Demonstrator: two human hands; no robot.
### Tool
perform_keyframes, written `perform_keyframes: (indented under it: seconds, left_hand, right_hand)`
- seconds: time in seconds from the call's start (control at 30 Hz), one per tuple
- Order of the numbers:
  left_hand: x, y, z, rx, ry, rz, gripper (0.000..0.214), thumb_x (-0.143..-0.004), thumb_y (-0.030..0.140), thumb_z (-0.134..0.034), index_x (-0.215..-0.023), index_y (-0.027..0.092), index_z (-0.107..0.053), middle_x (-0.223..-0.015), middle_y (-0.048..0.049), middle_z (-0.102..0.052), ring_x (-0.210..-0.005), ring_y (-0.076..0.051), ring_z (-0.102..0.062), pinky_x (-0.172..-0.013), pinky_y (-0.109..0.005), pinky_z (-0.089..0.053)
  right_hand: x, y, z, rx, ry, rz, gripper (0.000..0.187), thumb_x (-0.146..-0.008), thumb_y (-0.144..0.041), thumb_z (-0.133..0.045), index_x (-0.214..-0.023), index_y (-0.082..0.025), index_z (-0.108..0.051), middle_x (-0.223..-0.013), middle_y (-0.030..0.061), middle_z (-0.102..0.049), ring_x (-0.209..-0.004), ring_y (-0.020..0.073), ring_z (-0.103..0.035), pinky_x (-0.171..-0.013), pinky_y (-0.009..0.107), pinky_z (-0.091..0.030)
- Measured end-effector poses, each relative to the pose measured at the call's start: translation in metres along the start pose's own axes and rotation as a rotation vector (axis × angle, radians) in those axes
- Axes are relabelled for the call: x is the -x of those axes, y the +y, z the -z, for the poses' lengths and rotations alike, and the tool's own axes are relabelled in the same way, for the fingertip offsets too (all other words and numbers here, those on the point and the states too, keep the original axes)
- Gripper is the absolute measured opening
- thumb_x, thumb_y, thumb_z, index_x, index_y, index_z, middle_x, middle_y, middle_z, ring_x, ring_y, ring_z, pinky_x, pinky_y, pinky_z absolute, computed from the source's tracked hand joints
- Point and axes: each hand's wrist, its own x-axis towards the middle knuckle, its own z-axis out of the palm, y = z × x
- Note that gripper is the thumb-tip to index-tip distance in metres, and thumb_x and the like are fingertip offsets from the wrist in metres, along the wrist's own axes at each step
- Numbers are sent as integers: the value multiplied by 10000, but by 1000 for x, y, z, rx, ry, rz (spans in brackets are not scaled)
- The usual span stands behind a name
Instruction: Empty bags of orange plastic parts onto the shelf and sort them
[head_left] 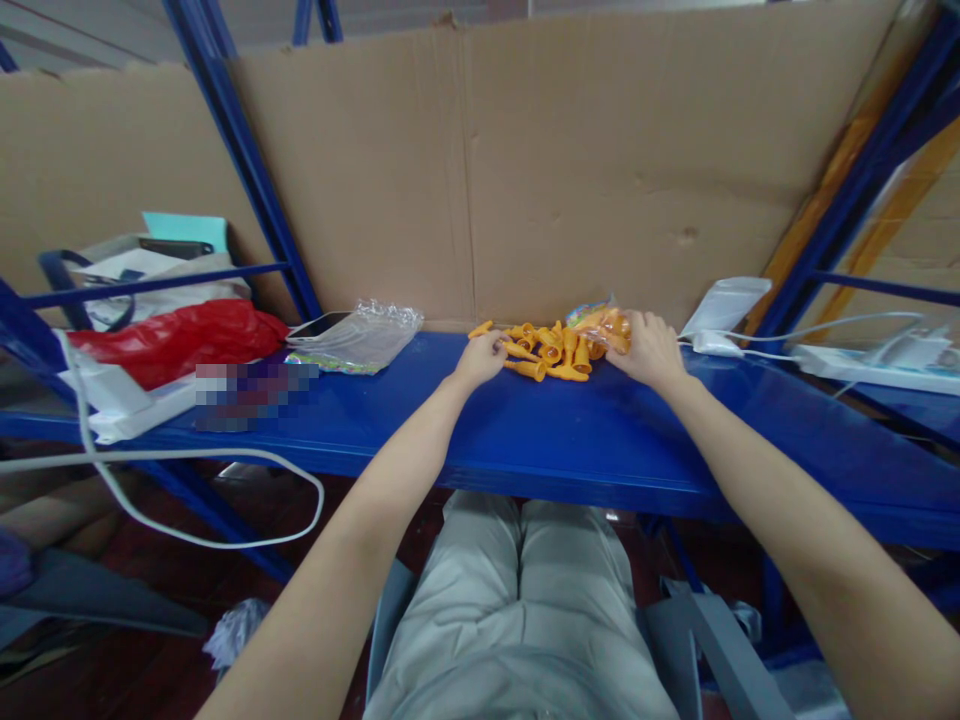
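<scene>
A loose pile of orange plastic pieces (551,345), with flared hollow ends and narrow stems, lies on the blue shelf top (547,430). My left hand (478,362) is at the pile's left side, its fingers closed on the near end of one orange piece (519,351). At the right of the pile, my right hand (654,348) grips a clear plastic bag (600,318) with a colourful printed edge. More orange pieces show inside or just beneath this bag. My right fingertips are partly hidden behind the bag and pieces.
Flat clear bags (360,338) lie to the left, beside a red plastic bag (184,340) and a white power strip (142,405). A white cable (225,545) loops off the front edge. Cardboard (465,170) walls the back; a white charger (716,342) sits right.
</scene>
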Motion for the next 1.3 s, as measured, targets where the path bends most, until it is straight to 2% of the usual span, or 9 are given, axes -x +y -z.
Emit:
perform_keyframes:
  seconds: [0.13, 0.27, 0.4, 0.6, 0.67, 0.87, 1.03, 1.17, 1.3]
  left_hand:
    - [-1, -2, -2, -8, 4, -6, 305, -818, 84, -467, -1029, 126, -684, -837, -68, -708, -757, -170, -652, -792, -301, -517]
    - [-1, 2, -2, 13, 18, -5, 312, -842, 97, -474, -1096, 105, -654, -865, -76, -704, -761, -162, -648, -773, -281, -513]
    - [1, 6, -1, 100, 79, 1, 326, -889, 159, -484, -1197, 163, -591, -1022, -68, -702, -892, -151, -656, -851, -276, -503]
    - [-4, 11, -4, 277, 85, 21, 396, -973, 390, -433, -1299, 177, -504, -1254, -106, -633, -1152, -190, -598, -969, -313, -463]
    - [-6, 15, -4, 395, 62, 62, 438, -975, 481, -404, -1266, 182, -535, -1232, -106, -651, -1165, -202, -597, -960, -327, -476]
    - [-5, 18, 8, 775, -116, 196, 627, -938, 641, -320, -1145, 143, -641, -939, -121, -743, -951, -241, -694, -807, -370, -558]
    - [-7, 4, 10, 878, -51, 416, 493, -935, 524, -391, -1164, 160, -631, -973, -111, -748, -882, -231, -711, -756, -366, -581]
    - [-10, -1, 7, 902, 53, 568, 357, -870, 370, -506, -1142, 166, -618, -932, -98, -747, -813, -217, -717, -731, -351, -590]
    - [-8, 5, 7, 1009, 92, 636, 292, -801, 229, -559, -1076, 152, -622, -775, -61, -725, -627, -169, -681, -615, -298, -573]
  right_hand:
    - [4, -20, -9, -8, 17, 290, 496, -831, -380, -531, -1257, -125, -519, -1112, 196, -581, -1008, 347, -498, -802, 416, -390]
    - [6, -28, -14, -29, 40, 486, 465, -863, -361, -511, -1275, -146, -532, -1109, 180, -586, -1022, 328, -503, -820, 411, -383]
    - [7, -28, -15, -81, 47, 595, 487, -875, -351, -516, -1325, -162, -513, -1110, 170, -584, -1039, 327, -504, -847, 438, -382]
    - [-4, -35, -16, -154, 121, 642, 521, -875, -364, -535, -1370, -209, -487, -1137, 157, -574, -1050, 330, -498, -852, 468, -391]
    - [-11, -44, -15, -159, 136, 662, 534, -874, -356, -535, -1385, -214, -471, -1153, 157, -574, -1060, 331, -492, -856, 473, -391]
    - [-35, -77, -14, -146, 87, 829, 494, -865, -270, -545, -1351, -197, -496, -1222, 161, -573, -1111, 325, -479, -934, 500, -354]
    - [-48, -89, -19, -154, 91, 802, 447, -892, -213, -472, -1336, -175, -501, -1247, 156, -591, -1157, 305, -492, -987, 485, -361]
    - [-43, -95, -27, -174, 50, 620, 425, -888, -226, -483, -1294, -107, -523, -1253, 202, -594, -1184, 307, -516, -998, 463, -380]
    - [-34, -93, -37, -187, 12, 362, 528, -820, -306, -591, -1299, -97, -518, -1283, 226, -588, -1196, 361, -543, -1102, 646, -173]
